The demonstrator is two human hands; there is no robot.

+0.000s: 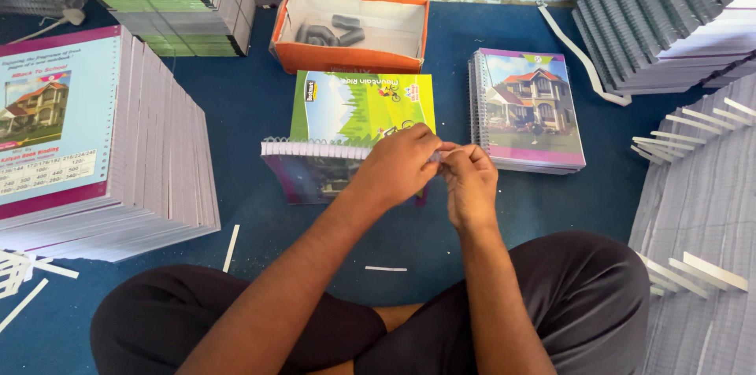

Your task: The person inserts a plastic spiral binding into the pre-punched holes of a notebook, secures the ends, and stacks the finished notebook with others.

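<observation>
Hands meet over a spiral-bound notebook (346, 135) on the blue floor (236, 99), left hand (398, 164) and right hand (470, 182) pinching its coil end together. Finished notebooks (529, 111) lie just right.

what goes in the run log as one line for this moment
left hand + right hand: fingers pinching spiral wire end | notebook: open on blue floor | finished stack: right of it | orange box: behind

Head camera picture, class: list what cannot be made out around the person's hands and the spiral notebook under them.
- Spiral end of the green-covered spiral notebook: hidden behind left hand and right hand.
- What the fingertips pinch: too small to tell.
- Dark objects in the orange cardboard box: too small to identify.
- Grey notebook stacks: cut off by the right edge.
</observation>
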